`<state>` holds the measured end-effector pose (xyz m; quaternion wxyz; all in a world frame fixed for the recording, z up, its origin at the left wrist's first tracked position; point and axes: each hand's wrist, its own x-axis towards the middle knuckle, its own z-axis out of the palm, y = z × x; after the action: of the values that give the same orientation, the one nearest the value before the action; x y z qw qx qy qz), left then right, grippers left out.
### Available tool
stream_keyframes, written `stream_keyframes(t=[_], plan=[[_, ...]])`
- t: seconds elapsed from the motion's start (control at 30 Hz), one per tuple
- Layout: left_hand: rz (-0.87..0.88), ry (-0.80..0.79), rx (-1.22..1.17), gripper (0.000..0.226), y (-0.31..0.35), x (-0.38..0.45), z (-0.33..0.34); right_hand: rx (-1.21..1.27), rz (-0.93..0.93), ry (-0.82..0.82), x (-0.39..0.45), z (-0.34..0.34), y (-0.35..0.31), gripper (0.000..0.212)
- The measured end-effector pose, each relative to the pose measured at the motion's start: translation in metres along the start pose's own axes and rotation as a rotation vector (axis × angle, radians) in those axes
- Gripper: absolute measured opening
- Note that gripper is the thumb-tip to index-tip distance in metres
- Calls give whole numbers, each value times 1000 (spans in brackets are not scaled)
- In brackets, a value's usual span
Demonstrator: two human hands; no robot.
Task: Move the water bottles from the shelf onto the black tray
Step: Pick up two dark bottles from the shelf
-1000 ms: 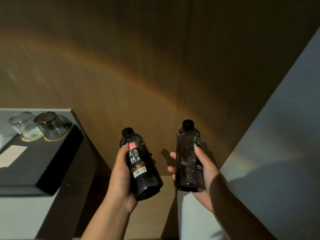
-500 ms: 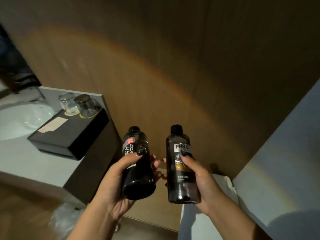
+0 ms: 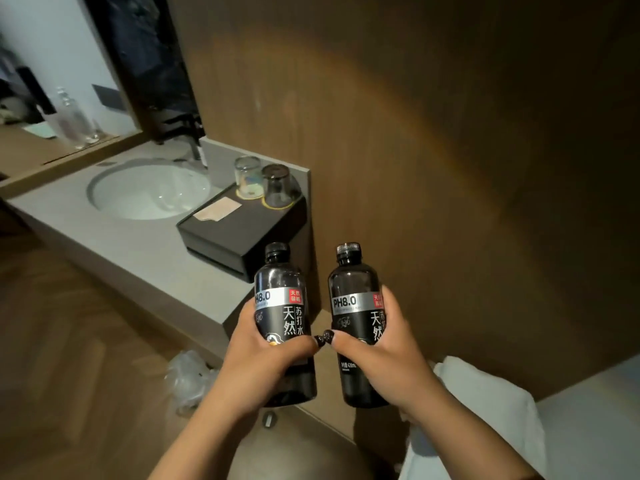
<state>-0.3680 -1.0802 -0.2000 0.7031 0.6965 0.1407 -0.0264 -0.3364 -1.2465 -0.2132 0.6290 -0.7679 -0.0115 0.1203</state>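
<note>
1. left hand [image 3: 268,355]: curled round the lower half of the left bottle [image 3: 282,320], thumb across the label, held upright in the air.
2. right hand [image 3: 381,351]: wrapped round the right bottle [image 3: 356,317] the same way, thumb over the front, fingers behind; also upright.
3. bottles: dark, black caps on, "ph8.0" bands facing the camera; side by side, close but apart; thumb tips nearly meeting between them.
4. both held in front of the counter [image 3: 138,251] corner, lower than and just right of the tray [image 3: 242,230].
5. tray: black, on the counter's right end against the wood wall [image 3: 450,133]; two upturned glasses [image 3: 263,181] at its back edge, a pale card [image 3: 216,213] on its top.
6. round sink [image 3: 149,192] left of the tray, dark tap [image 3: 194,140] behind it.
7. wood floor [image 3: 69,341] below, crumpled clear plastic [image 3: 188,379] on it near the counter base; white cloth [image 3: 485,403] at lower right.
</note>
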Motion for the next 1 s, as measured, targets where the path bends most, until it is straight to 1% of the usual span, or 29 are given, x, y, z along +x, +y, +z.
stream_keyframes(t=[0.13, 0.23, 0.33, 0.47, 0.53, 0.67, 0.73, 0.83, 0.93, 1.0], plan=[[2, 82, 26, 77, -12, 8, -54, -48, -58, -10, 9, 55, -10, 72], [-1, 116, 30, 77, -19, 16, -98, -69, -76, -10, 15, 98, -20, 77], [2, 92, 13, 69, -23, 26, -147, -67, -69, -16, 22, 144, -29, 76], [26, 75, 27, 57, -24, 37, -211, -67, -76, 17, 37, 209, -40, 73], [28, 95, 29, 61, -26, 42, -245, -69, -69, 25, 45, 242, -45, 74], [20, 168, 69, 66, -30, 54, -312, -72, -88, 2, 63, 303, -53, 59], [19, 213, 81, 63, -31, 60, -339, -63, -80, -20, 73, 329, -55, 61], [7, 282, 85, 65, -31, 70, -372, -64, -14, -73, 92, 362, -61, 65], [-19, 309, 68, 67, -29, 85, -399, -73, -9, -115, 117, 391, -63, 66], [-47, 313, 29, 71, -27, 98, -416, -74, -6, -126, 135, 409, -64, 63]])
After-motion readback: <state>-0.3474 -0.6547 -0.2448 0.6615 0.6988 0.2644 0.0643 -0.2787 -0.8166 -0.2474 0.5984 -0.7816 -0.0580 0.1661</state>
